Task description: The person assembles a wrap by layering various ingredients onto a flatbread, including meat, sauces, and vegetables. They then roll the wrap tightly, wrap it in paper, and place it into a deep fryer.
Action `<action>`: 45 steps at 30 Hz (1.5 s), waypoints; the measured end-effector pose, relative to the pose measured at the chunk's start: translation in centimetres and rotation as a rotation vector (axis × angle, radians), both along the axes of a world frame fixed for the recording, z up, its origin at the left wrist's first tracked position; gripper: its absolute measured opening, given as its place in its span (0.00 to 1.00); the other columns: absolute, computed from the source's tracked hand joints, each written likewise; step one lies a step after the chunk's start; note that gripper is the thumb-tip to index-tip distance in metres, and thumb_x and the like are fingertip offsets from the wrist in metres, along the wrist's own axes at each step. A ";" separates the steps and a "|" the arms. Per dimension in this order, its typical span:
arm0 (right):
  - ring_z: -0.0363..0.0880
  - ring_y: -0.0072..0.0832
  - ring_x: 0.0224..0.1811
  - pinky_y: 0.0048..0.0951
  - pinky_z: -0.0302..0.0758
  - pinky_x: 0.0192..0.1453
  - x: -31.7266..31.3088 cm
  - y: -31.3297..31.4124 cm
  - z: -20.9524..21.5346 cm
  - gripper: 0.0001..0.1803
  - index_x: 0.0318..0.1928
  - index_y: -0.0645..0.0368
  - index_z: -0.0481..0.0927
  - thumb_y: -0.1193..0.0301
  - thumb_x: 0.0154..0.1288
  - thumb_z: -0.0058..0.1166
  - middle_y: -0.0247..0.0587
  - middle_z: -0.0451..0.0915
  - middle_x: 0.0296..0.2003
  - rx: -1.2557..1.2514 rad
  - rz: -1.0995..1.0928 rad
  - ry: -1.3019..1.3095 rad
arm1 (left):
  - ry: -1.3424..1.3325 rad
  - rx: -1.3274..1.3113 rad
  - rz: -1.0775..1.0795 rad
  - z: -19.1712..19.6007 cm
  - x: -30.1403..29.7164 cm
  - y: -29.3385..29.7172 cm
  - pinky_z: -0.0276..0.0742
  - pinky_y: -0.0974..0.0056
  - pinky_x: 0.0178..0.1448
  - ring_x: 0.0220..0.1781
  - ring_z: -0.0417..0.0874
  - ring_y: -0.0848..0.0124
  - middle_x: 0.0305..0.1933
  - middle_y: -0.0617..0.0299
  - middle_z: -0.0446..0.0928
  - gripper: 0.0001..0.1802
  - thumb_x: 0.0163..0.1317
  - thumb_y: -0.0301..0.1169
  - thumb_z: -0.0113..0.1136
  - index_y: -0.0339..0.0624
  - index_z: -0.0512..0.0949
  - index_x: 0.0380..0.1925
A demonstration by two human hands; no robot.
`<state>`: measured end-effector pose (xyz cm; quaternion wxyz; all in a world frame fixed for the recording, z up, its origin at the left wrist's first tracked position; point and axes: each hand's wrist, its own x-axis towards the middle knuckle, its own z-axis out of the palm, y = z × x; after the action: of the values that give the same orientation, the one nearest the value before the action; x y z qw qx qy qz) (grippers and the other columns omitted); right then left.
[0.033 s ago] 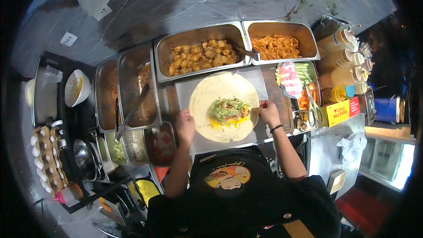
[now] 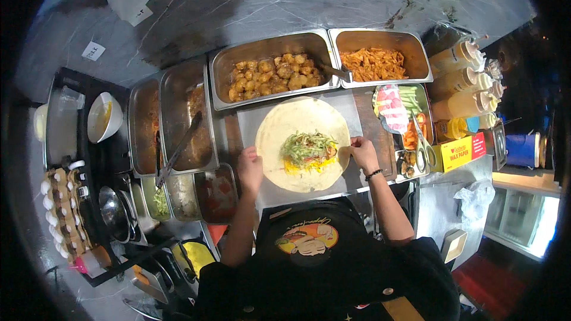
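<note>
A large round tortilla (image 2: 291,116) lies flat on a sheet of paper (image 2: 253,120) in front of me. Shredded green vegetable filling (image 2: 309,147) is heaped below its middle, with yellow shreds (image 2: 303,167) showing along the near side. My left hand (image 2: 249,169) is at the tortilla's left edge, fingers curled in against the rim; the fingertips are partly hidden. At the opposite edge my right hand (image 2: 362,153), with a dark bracelet on the wrist, pinches the rim and lifts it slightly beside the filling.
Behind the tortilla stand metal pans of potato chunks (image 2: 273,77) and orange-red strips (image 2: 373,63). Tongs (image 2: 179,151) rest across pans at left. To the right are scissors (image 2: 424,151) on a vegetable tray, sauce bottles (image 2: 461,77) and a yellow box (image 2: 455,153). Eggs (image 2: 59,214) sit far left.
</note>
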<state>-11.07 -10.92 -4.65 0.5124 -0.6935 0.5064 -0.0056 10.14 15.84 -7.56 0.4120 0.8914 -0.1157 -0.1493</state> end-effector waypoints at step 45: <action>0.67 0.45 0.65 0.44 0.69 0.63 -1.5 2.2 3.7 0.23 0.51 0.42 0.79 0.72 0.51 0.58 0.44 0.65 0.66 -0.796 1.176 -0.434 | -0.497 -0.053 -1.285 6.9 -1.6 -0.7 0.63 0.50 0.71 0.72 0.63 0.52 0.71 0.49 0.60 0.22 0.45 0.23 0.60 0.50 0.81 0.45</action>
<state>-12.59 -8.70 -0.94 0.2292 -0.9668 -0.1014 -0.0505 8.55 15.18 -0.62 0.2244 0.6434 -0.7158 -0.1525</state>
